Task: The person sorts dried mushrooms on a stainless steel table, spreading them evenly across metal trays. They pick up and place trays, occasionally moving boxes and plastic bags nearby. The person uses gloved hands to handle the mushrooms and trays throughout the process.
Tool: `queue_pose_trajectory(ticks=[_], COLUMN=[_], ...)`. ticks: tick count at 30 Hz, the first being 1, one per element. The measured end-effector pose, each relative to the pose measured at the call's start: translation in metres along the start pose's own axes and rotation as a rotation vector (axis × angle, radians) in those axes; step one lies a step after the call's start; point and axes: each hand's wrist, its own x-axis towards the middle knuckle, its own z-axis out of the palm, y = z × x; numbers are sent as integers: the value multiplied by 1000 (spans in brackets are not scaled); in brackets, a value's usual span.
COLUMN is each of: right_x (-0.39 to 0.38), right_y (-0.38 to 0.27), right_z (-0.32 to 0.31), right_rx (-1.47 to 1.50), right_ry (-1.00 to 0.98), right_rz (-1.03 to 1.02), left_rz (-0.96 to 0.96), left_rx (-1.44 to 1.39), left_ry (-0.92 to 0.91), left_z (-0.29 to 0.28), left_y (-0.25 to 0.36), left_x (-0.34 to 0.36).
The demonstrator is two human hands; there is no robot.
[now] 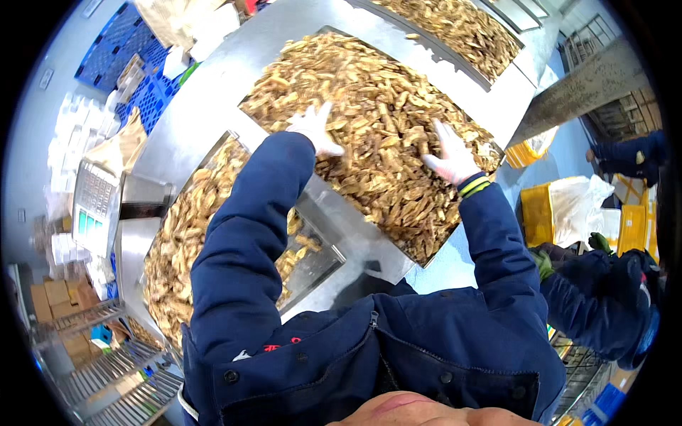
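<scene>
A broad layer of yellowish-brown, elongated pieces [383, 106] fills a large metal tray; their exact kind I cannot make out. My left hand [316, 129], in a white glove, rests on or just above the left side of the layer with its fingers apart. Over the right side, my right hand [453, 155] is gloved too, fingers and thumb spread, palm down. Neither hand visibly grips a piece. Similar pieces [177, 245] lie in another tray at the left, partly hidden behind my left arm.
A third tray of pieces [462, 35] sits at the far right on the metal table [188, 99]. A scale-like device [96, 202] with keys stands at the left. Another person [597, 302] is close on my right, near yellow crates [538, 213]. A metal beam [582, 89] slants beyond.
</scene>
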Motion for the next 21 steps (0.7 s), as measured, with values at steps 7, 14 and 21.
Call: queue_pose_trajectory(ticks=[7,14,21], right_x=[29,59,60], right_y=[-38,-42,-38], right_z=[29,41,45], right_rx=[-134,233,613], right_ry=[71,124,223], right_rz=[26,34,-9], left_rz=[47,170,298], left_rx=[-235,-650,-1521], left_ry=[80,225,72], left_z=[48,74,92], left_y=[31,61,81], left_x=[32,48,62])
